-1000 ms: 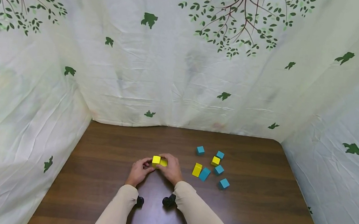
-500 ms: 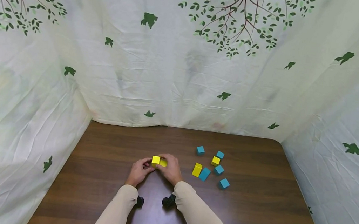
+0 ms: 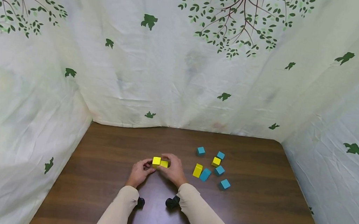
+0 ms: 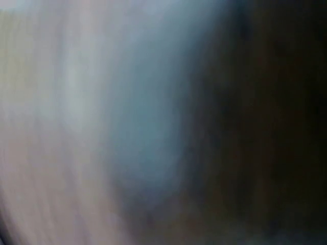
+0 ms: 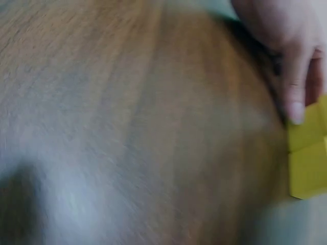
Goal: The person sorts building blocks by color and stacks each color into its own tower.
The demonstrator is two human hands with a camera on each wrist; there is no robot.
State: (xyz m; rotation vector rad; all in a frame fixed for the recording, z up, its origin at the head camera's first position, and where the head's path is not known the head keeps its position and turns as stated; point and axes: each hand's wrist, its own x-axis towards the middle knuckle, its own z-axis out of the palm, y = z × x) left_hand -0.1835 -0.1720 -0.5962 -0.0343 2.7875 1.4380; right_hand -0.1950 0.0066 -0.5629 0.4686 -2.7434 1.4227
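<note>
In the head view, two yellow blocks (image 3: 156, 161) stand side by side between the hands, the left one looking taller. The left hand (image 3: 138, 172) holds that left block with its thumb at the near side and a finger at the far side. Around the right block (image 3: 164, 164), the right hand (image 3: 174, 170) has loosened, its index finger beyond it and its thumb tip near its front edge. Yellow blocks (image 5: 308, 168) show at the right edge of the right wrist view, a thumb or finger (image 5: 295, 104) touching one. The left wrist view is too blurred to read.
Right of the hands lie several blue blocks (image 3: 205, 175) and yellow blocks (image 3: 197, 170) on the brown table (image 3: 254, 209). A white cloth (image 3: 185, 73) with printed leaves hangs behind the table and at both sides.
The right hand and forearm have shifted slightly right, and more of the right yellow block shows between its fingers. The left hand keeps its place at the left block.
</note>
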